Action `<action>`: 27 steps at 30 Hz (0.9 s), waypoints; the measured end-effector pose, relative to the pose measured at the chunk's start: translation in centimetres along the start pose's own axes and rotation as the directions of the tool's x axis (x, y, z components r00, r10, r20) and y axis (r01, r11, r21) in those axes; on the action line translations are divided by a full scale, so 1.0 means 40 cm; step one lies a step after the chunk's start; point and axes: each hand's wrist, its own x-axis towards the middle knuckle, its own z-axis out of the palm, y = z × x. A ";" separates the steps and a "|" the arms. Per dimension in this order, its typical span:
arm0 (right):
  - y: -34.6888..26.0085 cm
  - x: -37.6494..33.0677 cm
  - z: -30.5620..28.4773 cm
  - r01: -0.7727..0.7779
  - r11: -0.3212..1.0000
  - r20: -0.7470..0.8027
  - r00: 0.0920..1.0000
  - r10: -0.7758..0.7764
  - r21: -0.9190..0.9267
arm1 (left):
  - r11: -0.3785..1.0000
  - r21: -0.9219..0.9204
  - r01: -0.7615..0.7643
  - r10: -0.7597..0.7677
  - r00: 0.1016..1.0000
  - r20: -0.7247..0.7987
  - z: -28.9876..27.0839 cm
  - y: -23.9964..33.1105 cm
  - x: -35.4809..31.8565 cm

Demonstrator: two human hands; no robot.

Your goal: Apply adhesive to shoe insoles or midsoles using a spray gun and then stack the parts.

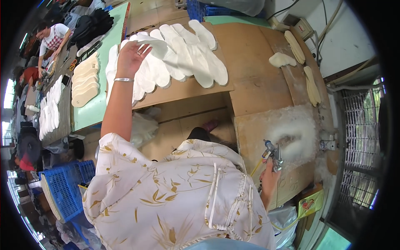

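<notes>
- The left hand (132, 60) is raised over the left part of the cardboard-covered worktop (258, 62), grasping a white insole (155, 45) by one end; the exact place of the thumb is hard to tell.
- That insole hangs out to the right of the fingers, above overlapping white insoles (213, 71) that lie along the worktop's near edge, left of its right-hand section.
- The right hand (271, 178) is wrapped around a metal spray gun (273, 153), over the near right corner area; whether the trigger is pressed, I cannot tell.
- A yellow hose (256, 167) runs by the gun, and a white crusty patch (291, 132) covers the worktop just beyond it.
- Three cream pieces (311, 85) lie near the worktop's right edge.
- The insole should be light and flexible — likely soft, not fragile, though it may crease if squeezed. Its surface looks matt, so probably not slippery; a pinch at one end, near the rim, seems enough.
- The gun is probably heavier and rigid — best held by its grip, index finger free for the trigger, hose kept clear of the insoles.
</notes>
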 end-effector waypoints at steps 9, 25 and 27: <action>-0.004 -0.022 0.022 -0.045 0.998 -0.015 0.999 0.045 -0.033 | 0.995 -0.041 -0.093 0.096 0.992 0.080 -0.052 0.088 -0.065; -0.021 -0.040 0.096 -0.009 0.998 0.182 0.983 0.019 -0.060 | 0.888 0.130 -0.441 0.451 0.781 -0.432 -0.367 0.387 -0.275; -0.026 -0.033 0.108 -0.034 0.994 0.158 0.986 0.050 -0.101 | 0.889 0.126 -0.439 0.445 0.770 -0.458 -0.411 0.407 -0.255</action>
